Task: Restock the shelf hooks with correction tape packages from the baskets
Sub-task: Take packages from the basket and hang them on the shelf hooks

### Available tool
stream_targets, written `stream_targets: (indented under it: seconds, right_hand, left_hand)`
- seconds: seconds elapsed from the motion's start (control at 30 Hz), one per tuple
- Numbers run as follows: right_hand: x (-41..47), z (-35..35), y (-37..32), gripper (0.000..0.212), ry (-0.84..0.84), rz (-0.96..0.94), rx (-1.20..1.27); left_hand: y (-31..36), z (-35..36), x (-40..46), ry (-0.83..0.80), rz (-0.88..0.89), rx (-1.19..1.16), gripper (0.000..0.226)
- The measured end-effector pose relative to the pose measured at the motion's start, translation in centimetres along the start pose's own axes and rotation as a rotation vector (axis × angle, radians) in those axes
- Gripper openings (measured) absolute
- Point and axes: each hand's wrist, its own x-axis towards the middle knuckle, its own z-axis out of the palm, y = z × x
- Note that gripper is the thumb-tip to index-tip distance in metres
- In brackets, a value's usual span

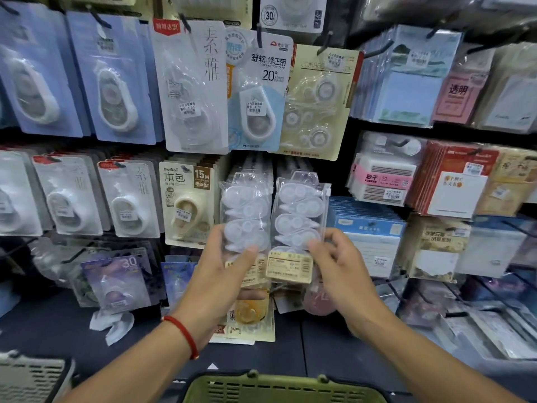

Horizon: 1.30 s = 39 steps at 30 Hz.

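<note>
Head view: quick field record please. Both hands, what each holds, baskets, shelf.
left hand: grips clear multi-pack, plus more packs under it
right hand: pinches second clear multi-pack near its beige label
pack position: both upright, side by side, in front of hanging stock
green basket: bottom centre, contents unseen
grey basket: bottom left
shelf hooks: full of carded correction tapes

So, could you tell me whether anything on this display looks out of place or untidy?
Yes. Two loose white correction tape dispensers lie unpackaged on the dark shelf at lower left, below the purple package. Flat packages also lie piled under the left hand rather than hanging on hooks.
</note>
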Motion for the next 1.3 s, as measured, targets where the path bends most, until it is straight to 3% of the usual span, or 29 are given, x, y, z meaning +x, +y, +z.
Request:
stream_targets:
  seconds: [0.37,0.67,0.73,0.8,0.87,1.0,1.13,1.3]
  right_hand:
    - [0.5,-1.6,0.0,0.016,0.017,-0.005,-0.031]
    - [1.1,-2.2,-0.2,0.017,0.016,-0.011,-0.073]
    - [1.1,-2.3,0.1,0.027,0.037,-0.024,-0.211]
    - [0.8,-2.2,0.3,0.045,0.093,-0.097,-0.496]
    - [0.4,-1.9,0.2,0.042,0.058,-0.207,-0.603]
    - [0.0,-1.1,-0.2,0.012,-0.183,-0.145,-0.363]
    - [-0.4,-0.5,-0.4,0.013,-0.062,-0.035,-0.125]
    - [0.1,-1.0,-0.9,0.017,0.035,-0.05,-0.085]
  left_hand:
    - [0.0,-0.7,0.4,0.023,0.06,0.018,0.037]
    - [-0.3,-0.7,0.5,0.023,0.095,0.074,0.034]
    - [-0.2,-0.7,0.5,0.023,0.096,0.065,0.036]
    - [-0.2,-0.7,0.4,-0.007,0.094,0.057,0.038]
    - [-0.2,-0.6,0.3,-0.078,0.075,0.055,0.041]
    - [-0.4,0.1,-0.2,-0.238,-0.027,0.071,0.054]
    - [-0.5,0.6,-0.3,-0.222,-0.066,0.079,0.068]
    - [0.0,0.6,-0.5,-0.265,-0.033,0.154,0.076]
